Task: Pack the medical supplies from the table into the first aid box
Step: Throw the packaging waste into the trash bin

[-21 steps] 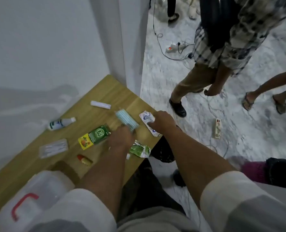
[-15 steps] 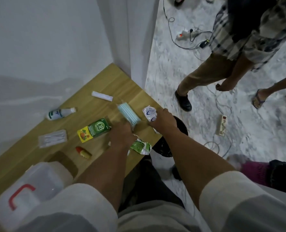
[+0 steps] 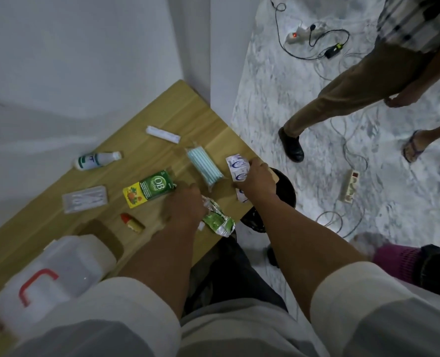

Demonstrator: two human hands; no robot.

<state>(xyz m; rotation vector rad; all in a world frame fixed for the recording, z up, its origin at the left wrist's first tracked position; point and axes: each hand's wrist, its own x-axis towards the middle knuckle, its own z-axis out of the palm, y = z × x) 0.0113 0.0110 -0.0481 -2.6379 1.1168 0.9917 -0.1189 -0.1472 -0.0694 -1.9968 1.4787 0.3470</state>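
My right hand [image 3: 257,180] is closed over a strip of white sachets with blue print [image 3: 235,167] at the table's right edge. My left hand [image 3: 182,207] is blurred and lies palm down over the top of a green foil packet [image 3: 218,222]; its grip is unclear. Beside it lie a green OB herbal box [image 3: 150,188] and a clear pack of blue face masks [image 3: 204,167]. Farther left are a white bottle [image 3: 95,159], a clear swab packet [image 3: 84,199], a red-capped vial [image 3: 132,222] and a white tube [image 3: 163,134]. The shut white first aid box [image 3: 48,284] with a red handle stands near left.
The wooden table [image 3: 182,109] meets a white wall at the back. A black bin [image 3: 286,191] stands just past the table's right edge. A person's legs [image 3: 342,94], cables and power strips [image 3: 350,186] are on the marble floor to the right.
My left hand has pulled back from the mask pack toward the green foil packet. My right hand stays on the white sachets. The standing person has shifted to the right.
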